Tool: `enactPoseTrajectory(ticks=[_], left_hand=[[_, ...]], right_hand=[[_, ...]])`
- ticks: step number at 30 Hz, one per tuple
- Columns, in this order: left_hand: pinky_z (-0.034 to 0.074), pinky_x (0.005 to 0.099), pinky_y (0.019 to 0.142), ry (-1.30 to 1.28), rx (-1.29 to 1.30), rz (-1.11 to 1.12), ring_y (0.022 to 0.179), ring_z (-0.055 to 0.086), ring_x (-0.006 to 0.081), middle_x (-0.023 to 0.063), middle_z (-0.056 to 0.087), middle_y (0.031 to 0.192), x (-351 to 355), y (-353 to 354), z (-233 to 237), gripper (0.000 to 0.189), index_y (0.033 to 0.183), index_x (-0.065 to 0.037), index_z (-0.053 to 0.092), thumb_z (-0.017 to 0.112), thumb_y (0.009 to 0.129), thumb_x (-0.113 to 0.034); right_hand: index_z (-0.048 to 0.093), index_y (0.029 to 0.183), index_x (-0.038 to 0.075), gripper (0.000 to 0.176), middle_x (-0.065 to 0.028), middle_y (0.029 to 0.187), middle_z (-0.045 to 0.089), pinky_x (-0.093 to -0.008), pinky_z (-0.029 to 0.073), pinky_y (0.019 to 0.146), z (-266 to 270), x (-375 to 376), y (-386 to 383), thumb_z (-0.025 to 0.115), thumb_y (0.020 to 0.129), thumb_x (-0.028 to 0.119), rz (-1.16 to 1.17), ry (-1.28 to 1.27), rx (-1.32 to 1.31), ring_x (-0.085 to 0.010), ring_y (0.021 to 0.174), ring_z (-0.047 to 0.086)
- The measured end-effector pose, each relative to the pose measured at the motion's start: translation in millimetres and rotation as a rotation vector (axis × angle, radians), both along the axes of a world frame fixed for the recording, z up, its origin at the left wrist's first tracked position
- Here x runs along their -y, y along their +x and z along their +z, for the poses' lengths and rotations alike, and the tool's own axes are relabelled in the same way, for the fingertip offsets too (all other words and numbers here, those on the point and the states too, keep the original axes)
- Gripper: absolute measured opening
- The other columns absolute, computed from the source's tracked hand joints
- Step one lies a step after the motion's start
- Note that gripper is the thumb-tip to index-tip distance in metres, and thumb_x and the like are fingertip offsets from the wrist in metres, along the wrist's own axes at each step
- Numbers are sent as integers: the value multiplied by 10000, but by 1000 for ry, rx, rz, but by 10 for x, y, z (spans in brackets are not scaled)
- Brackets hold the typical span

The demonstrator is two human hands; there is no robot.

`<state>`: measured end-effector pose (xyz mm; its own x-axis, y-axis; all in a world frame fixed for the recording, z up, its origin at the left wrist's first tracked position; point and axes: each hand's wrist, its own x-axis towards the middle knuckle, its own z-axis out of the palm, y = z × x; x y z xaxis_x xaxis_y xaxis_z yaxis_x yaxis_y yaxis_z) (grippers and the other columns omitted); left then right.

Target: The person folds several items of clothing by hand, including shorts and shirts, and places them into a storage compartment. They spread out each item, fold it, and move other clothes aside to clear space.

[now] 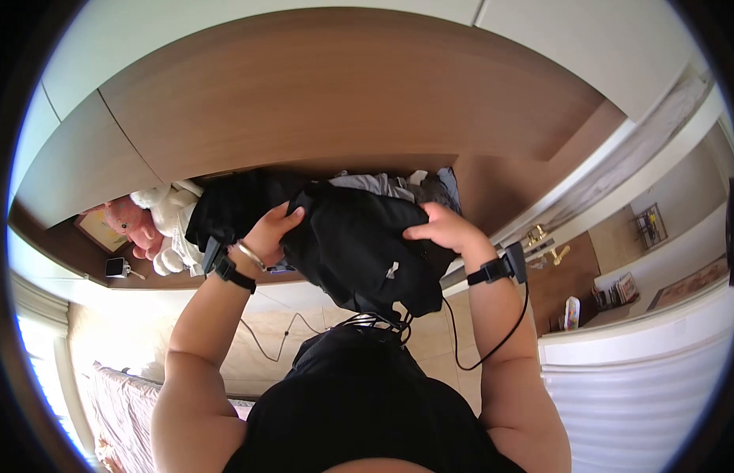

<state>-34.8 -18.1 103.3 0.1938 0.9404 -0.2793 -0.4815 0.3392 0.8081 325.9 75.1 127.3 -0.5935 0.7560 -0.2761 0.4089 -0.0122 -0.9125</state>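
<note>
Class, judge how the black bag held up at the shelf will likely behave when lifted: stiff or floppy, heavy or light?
Probably floppy: the black bag sags and creases between the left hand and right hand. Likely fairly light, since both hands hold it up by the cloth alone. Its dangling cords may snag.

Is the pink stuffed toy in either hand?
No, the stuffed toy lies on the shelf; left hand and right hand grip a black bag.

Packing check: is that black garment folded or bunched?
Bunched: the black garment hangs in loose creases, gripped between the left hand and right hand, with no neat fold.
</note>
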Motion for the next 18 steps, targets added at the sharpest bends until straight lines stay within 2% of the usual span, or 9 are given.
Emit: enactPoseTrajectory(ticks=[2,4,6,7,8,10,11,15,18], left_hand=[[558,388,965,-18,-25,77,1109,686,210,74,724,1185,-233,-38,-105,284,1301,-59,633,610,1042,-173],[566,387,943,17,24,71,1134,673,205,70,714,1215,-478,-80,-260,297,1318,-92,631,623,1036,-185],[542,377,983,23,-12,196,1186,646,213,64,696,1265,-725,-29,-287,300,1321,-101,634,626,1028,-164],[519,368,1024,22,-45,295,1239,618,221,58,678,1315,-870,-24,-319,307,1324,-109,637,629,1020,-143],[519,368,1024,23,-48,305,1239,618,221,58,678,1315,-1106,-101,-541,307,1324,-109,637,629,1020,-143],[501,373,1043,680,-1049,475,1283,586,231,72,655,1357,-1604,-353,-1216,393,1359,-91,606,629,969,-54],[500,388,1038,791,-1301,578,1271,592,243,72,661,1343,-1708,-399,-1312,385,1345,-100,618,628,962,-53],[496,448,1014,763,-1641,665,1225,615,290,74,688,1288,-1990,-622,-1637,364,1286,-133,668,627,934,-50],[493,493,997,808,-1806,472,1189,632,325,75,709,1247,-1910,-683,-1801,356,1241,-159,705,626,913,-48]], right_hand=[[665,1214,-53,491,-122,1067,749,-324,513,932,-103,-473,-14,746,789,180,23,73,69,-208,1002,682],[628,1267,-67,540,-170,1163,724,-336,497,971,-50,-782,-137,704,785,165,65,113,144,-245,1095,670],[625,1304,-21,536,-172,1321,661,-352,452,1043,-126,-1091,-273,680,790,120,5,463,155,-254,1225,602],[576,1401,37,606,-205,1414,592,-393,404,1110,-97,-1246,-326,704,837,217,51,697,295,-321,1348,519],[576,1401,37,606,-205,1414,592,-393,404,1110,-102,-1353,-366,704,837,217,60,699,287,-321,1348,519],[557,1436,90,619,-191,1477,546,-439,420,1105,-69,-1490,-474,720,899,349,-151,962,506,-362,1358,504],[534,1464,109,630,-181,1507,519,-453,418,1110,-96,-1481,-458,688,947,434,-222,1071,514,-363,1374,493],[597,1383,100,535,-174,1435,576,-467,437,1084,-742,-1651,-583,686,935,378,-260,1031,415,-370,1319,533],[660,1302,91,444,-166,1364,633,-481,457,1059,-1167,-1653,-590,683,924,322,-314,989,330,-377,1265,573]])
